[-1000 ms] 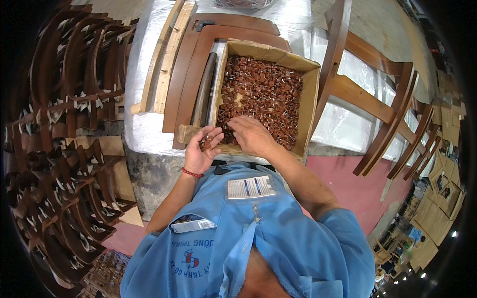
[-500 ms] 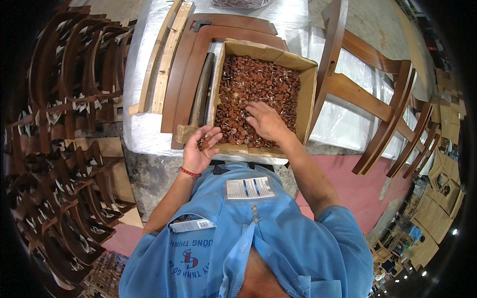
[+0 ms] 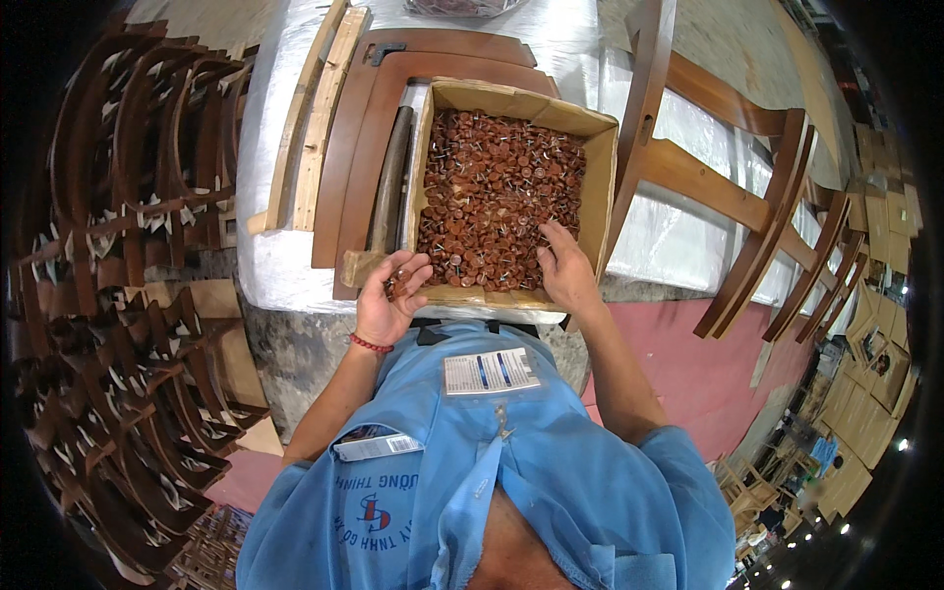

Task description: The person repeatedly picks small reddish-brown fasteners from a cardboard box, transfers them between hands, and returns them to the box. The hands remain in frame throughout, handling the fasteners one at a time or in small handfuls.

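Observation:
A cardboard box [image 3: 612, 157] holds a heap of brown round-headed nail-on furniture glides [image 3: 492, 187] with thin metal shanks. My left hand [image 3: 389, 300], palm up beside the box's near left corner, has its fingers curled round a few of these glides. Inside the near right part of the box, my right hand [image 3: 570, 275] rests over the heap with fingers stretched and thumb apart; I see nothing held in it. A hammer [image 3: 391, 187] lies along the box's left side, its head next to my left fingers.
Brown wooden panels [image 3: 339, 177] and pale wood strips [image 3: 323, 128] lie left of the box on a plastic-wrapped surface [image 3: 265, 197]. Wooden chair frames [image 3: 708, 187] lean at the right. Stacked dark curved wooden parts [image 3: 147, 128] fill the left side.
My right hand has moved right and slightly nearer across the glides, from the heap's middle to the box's near right side. My left hand keeps its glides in nearly the same place.

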